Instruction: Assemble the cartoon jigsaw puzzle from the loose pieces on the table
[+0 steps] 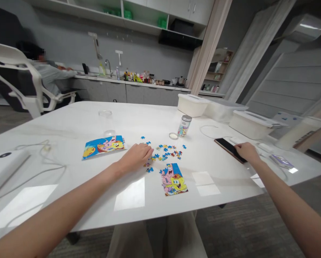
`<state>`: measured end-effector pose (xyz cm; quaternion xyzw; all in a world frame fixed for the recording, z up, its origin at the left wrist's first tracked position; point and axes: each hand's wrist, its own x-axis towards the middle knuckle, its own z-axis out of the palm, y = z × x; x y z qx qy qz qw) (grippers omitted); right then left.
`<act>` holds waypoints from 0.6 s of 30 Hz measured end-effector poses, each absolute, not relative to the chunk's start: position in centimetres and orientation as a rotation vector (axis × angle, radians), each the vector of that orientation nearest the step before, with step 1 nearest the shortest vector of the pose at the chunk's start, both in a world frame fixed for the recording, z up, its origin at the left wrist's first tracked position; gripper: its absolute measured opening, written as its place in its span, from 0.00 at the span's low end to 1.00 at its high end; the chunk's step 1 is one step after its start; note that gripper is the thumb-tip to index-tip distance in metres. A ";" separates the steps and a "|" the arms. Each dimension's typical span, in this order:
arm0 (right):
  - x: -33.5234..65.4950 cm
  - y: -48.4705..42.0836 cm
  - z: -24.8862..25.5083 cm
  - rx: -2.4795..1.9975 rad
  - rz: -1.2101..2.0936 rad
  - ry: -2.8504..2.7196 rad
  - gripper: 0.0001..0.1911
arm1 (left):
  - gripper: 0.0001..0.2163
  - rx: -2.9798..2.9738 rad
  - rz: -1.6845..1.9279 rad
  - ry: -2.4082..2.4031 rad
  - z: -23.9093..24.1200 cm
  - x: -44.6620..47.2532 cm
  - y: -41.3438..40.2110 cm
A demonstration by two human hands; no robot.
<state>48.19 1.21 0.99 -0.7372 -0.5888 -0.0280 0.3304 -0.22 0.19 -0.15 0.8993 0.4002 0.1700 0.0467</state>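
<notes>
My left hand (pixel 137 156) rests low over the left side of the loose jigsaw pieces (pixel 164 156), its fingers curled together; whatever they hold, if anything, is hidden. Below the pile lies a partly joined cartoon puzzle (pixel 174 180) with a yellow and a pink figure. A printed picture sheet (pixel 104 146) of the same cartoon lies left of the hand. Off to the right, my right hand (pixel 248 152) grips the edge of a dark smartphone (pixel 230 150) lying on the table. A printed tin (pixel 184 126) stands behind the pieces, with a round lid (pixel 173 136) beside it.
Lidded white bins (pixel 193 105) line the table's back right. Cables (pixel 42 172) and a white device (pixel 6 166) lie at the left. Clear round lids (pixel 105 113) sit toward the back. A person (pixel 51 75) sits at the counter beyond a white chair (pixel 28 71).
</notes>
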 end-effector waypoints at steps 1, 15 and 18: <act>47.5 1.1 1.2 -1.946 -0.111 -1.540 0.10 | 0.18 2.764 0.510 1.203 -0.1 -0.2 0.2; 23.1 4.1 1.2 -0.630 0.023 -2.828 0.14 | 0.11 2.982 0.372 0.701 0.2 -0.1 -0.9; 24.1 5.5 0.0 -0.685 0.066 -2.651 0.15 | 0.12 3.079 0.303 0.801 0.4 -0.7 -0.4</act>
